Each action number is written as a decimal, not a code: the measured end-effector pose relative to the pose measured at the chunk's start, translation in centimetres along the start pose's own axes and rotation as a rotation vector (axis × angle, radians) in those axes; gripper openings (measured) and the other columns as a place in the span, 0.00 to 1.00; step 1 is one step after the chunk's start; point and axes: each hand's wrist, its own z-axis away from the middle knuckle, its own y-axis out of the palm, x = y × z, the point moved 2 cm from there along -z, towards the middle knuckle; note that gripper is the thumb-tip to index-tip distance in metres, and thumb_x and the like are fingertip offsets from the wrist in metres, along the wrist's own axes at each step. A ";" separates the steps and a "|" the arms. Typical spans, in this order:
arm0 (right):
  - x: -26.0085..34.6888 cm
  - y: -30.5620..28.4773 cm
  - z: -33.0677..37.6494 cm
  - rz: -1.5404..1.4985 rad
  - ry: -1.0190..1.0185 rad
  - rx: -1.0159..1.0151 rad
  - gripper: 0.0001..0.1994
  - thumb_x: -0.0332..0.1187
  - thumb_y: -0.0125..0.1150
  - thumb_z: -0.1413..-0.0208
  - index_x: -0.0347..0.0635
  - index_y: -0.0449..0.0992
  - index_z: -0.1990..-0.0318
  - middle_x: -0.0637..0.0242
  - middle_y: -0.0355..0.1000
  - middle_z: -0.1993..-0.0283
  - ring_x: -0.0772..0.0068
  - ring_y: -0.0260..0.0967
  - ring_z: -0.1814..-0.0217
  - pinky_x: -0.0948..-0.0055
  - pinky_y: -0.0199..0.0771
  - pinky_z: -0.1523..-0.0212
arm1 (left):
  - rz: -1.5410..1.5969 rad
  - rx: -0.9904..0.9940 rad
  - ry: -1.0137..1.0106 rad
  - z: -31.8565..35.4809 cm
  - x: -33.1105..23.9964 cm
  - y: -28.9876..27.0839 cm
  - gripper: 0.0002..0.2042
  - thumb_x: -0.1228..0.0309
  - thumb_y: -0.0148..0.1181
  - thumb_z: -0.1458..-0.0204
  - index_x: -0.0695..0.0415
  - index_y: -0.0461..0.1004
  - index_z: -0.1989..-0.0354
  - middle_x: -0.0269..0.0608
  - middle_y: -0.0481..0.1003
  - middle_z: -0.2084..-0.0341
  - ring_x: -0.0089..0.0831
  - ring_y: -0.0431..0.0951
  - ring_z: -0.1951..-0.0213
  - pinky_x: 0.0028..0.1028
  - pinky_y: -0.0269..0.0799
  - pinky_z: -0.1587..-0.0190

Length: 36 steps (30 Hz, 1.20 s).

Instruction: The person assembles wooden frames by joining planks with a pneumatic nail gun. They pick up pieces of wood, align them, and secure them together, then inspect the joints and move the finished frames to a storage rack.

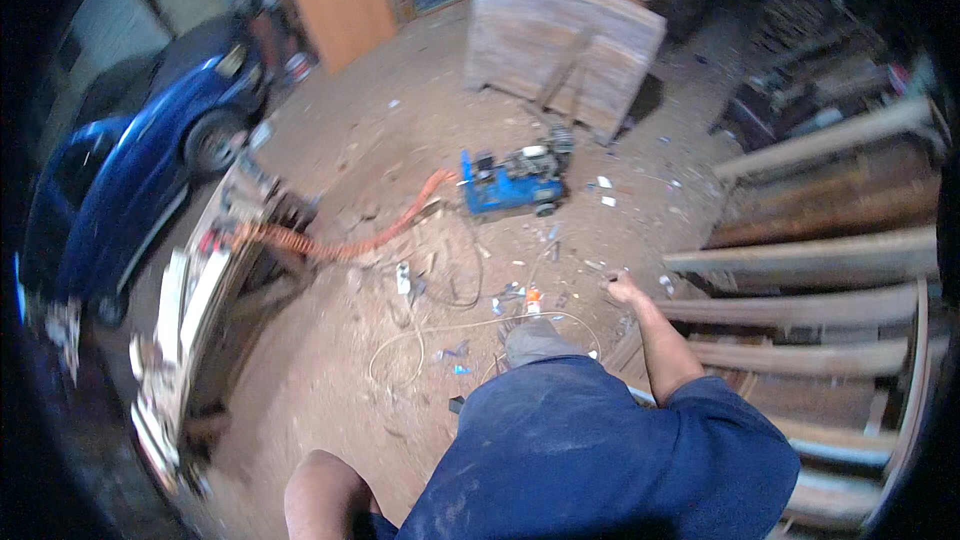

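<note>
Right hand (624, 289): closed in a fist, low over the littered dirt floor (340, 360), beside wooden beams (800, 305).
Left hand: out of view.
Compressor (512, 180): blue, well apart.

Ahead of the right hand (625, 289) the dirt floor (400, 140) lies open toward the blue compressor (510, 183), though small scraps, a pale cord (440, 330) and an orange hose (350, 243) litter it. Stacked wooden slats (810, 305) close off the right side.

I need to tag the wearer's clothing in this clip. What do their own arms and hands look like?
The right arm wears a short dark-blue sleeve with pale dust smudges; the forearm below it is bare, and the right hand has no glove. The left arm is bare where visible; its hand is out of frame. No watch or jewellery shows.
</note>
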 end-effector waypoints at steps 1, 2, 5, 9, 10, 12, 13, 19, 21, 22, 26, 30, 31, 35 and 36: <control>-1.0 2.1 -2.0 0.001 0.092 0.089 0.22 0.38 0.68 0.45 0.36 0.79 0.45 0.49 0.80 0.49 0.57 0.78 0.49 0.58 0.78 0.49 | -0.017 0.128 -0.043 0.0 -0.5 -1.9 0.06 0.65 0.62 0.44 0.52 0.74 0.69 0.28 0.77 0.75 0.22 0.78 0.73 0.24 0.76 0.65; -1.8 4.0 -4.0 0.011 0.191 0.163 0.20 0.37 0.67 0.45 0.36 0.79 0.46 0.49 0.80 0.50 0.57 0.78 0.51 0.57 0.79 0.52 | -0.020 0.241 -0.087 0.1 -1.2 -3.6 0.08 0.59 0.62 0.42 0.48 0.75 0.64 0.25 0.77 0.71 0.20 0.78 0.68 0.26 0.75 0.59; -1.2 9.4 -9.6 0.050 0.347 0.271 0.17 0.34 0.62 0.43 0.38 0.80 0.48 0.51 0.80 0.52 0.59 0.78 0.57 0.55 0.79 0.58 | -0.068 0.385 -0.199 0.5 -2.2 -7.2 0.09 0.55 0.61 0.39 0.46 0.75 0.61 0.24 0.77 0.70 0.20 0.78 0.66 0.28 0.74 0.58; 9.4 18.0 -11.8 0.243 0.157 0.483 0.17 0.36 0.59 0.40 0.38 0.80 0.47 0.54 0.80 0.52 0.60 0.77 0.58 0.55 0.79 0.58 | -0.116 0.384 -0.413 1.6 0.9 -7.6 0.07 0.62 0.59 0.41 0.50 0.73 0.68 0.30 0.76 0.77 0.23 0.77 0.73 0.27 0.74 0.66; 13.0 19.5 -12.4 0.272 0.090 0.506 0.17 0.36 0.59 0.40 0.38 0.80 0.47 0.53 0.80 0.52 0.59 0.77 0.57 0.56 0.79 0.56 | -0.110 0.385 -0.456 2.0 2.3 -7.8 0.07 0.64 0.58 0.41 0.51 0.73 0.69 0.32 0.75 0.78 0.23 0.77 0.75 0.27 0.74 0.69; 18.4 22.7 -14.3 0.217 -0.042 0.484 0.17 0.36 0.59 0.41 0.38 0.80 0.47 0.53 0.80 0.52 0.58 0.77 0.55 0.57 0.78 0.54 | -0.049 0.336 -0.520 3.6 5.1 -8.8 0.08 0.67 0.57 0.42 0.53 0.72 0.73 0.35 0.75 0.82 0.25 0.77 0.78 0.26 0.74 0.73; 20.3 23.8 -15.4 0.147 -0.099 0.444 0.17 0.36 0.59 0.41 0.38 0.80 0.47 0.52 0.80 0.51 0.57 0.77 0.54 0.57 0.78 0.53 | 0.014 0.300 -0.540 4.7 6.7 -9.4 0.08 0.69 0.56 0.42 0.54 0.71 0.74 0.36 0.74 0.83 0.26 0.77 0.80 0.26 0.74 0.75; 24.4 23.8 -16.1 -0.193 -0.285 0.058 0.20 0.38 0.61 0.42 0.36 0.79 0.45 0.48 0.79 0.46 0.50 0.77 0.46 0.58 0.77 0.45 | 0.447 0.096 -0.661 13.0 14.4 -10.9 0.13 0.78 0.53 0.43 0.59 0.69 0.82 0.44 0.73 0.91 0.29 0.76 0.88 0.24 0.74 0.85; 30.7 20.0 -10.0 -0.202 -0.279 0.131 0.24 0.41 0.63 0.43 0.35 0.77 0.43 0.47 0.77 0.43 0.50 0.77 0.43 0.58 0.76 0.43 | 0.449 0.134 -0.715 15.5 15.0 -11.7 0.13 0.77 0.52 0.43 0.59 0.69 0.81 0.44 0.73 0.90 0.29 0.76 0.87 0.25 0.74 0.84; 27.1 17.1 -8.6 -0.187 -0.240 0.038 0.24 0.42 0.63 0.43 0.35 0.77 0.43 0.48 0.77 0.42 0.50 0.77 0.43 0.58 0.76 0.43 | 0.528 0.106 -0.729 17.0 16.0 -11.2 0.12 0.77 0.52 0.42 0.59 0.69 0.81 0.44 0.73 0.90 0.29 0.77 0.87 0.25 0.74 0.84; 16.1 10.9 2.9 -0.384 0.189 -0.276 0.26 0.43 0.65 0.43 0.36 0.77 0.41 0.48 0.77 0.42 0.54 0.77 0.43 0.59 0.76 0.43 | 0.690 0.117 -0.847 22.7 17.9 -9.6 0.12 0.77 0.51 0.42 0.59 0.70 0.79 0.43 0.74 0.88 0.30 0.77 0.85 0.27 0.74 0.81; 0.7 5.7 22.1 -0.418 0.479 -0.732 0.23 0.40 0.64 0.41 0.32 0.78 0.44 0.48 0.78 0.44 0.57 0.76 0.44 0.61 0.75 0.43 | 0.851 0.167 -1.009 28.7 18.0 -3.9 0.11 0.76 0.51 0.41 0.59 0.70 0.77 0.43 0.74 0.85 0.30 0.77 0.83 0.28 0.74 0.79; -1.6 3.7 26.8 -0.338 0.594 -0.800 0.22 0.40 0.63 0.41 0.32 0.78 0.44 0.48 0.78 0.45 0.57 0.76 0.43 0.61 0.75 0.42 | 0.881 0.196 -1.038 29.5 17.5 -2.2 0.11 0.76 0.51 0.40 0.59 0.71 0.77 0.43 0.75 0.85 0.30 0.77 0.82 0.28 0.74 0.78; -1.7 -5.1 39.6 -0.571 0.579 -1.265 0.21 0.37 0.63 0.39 0.31 0.77 0.44 0.52 0.80 0.48 0.59 0.77 0.43 0.64 0.73 0.39 | 0.903 0.336 -1.112 31.9 16.2 2.0 0.11 0.75 0.50 0.39 0.59 0.71 0.75 0.43 0.75 0.83 0.30 0.78 0.80 0.30 0.74 0.76; -1.0 -7.6 42.7 -0.519 0.603 -1.362 0.21 0.36 0.63 0.39 0.32 0.77 0.42 0.54 0.80 0.47 0.62 0.76 0.43 0.65 0.73 0.38 | 0.905 0.370 -1.122 32.4 15.7 3.2 0.10 0.75 0.50 0.39 0.59 0.71 0.75 0.43 0.75 0.82 0.30 0.78 0.79 0.30 0.74 0.75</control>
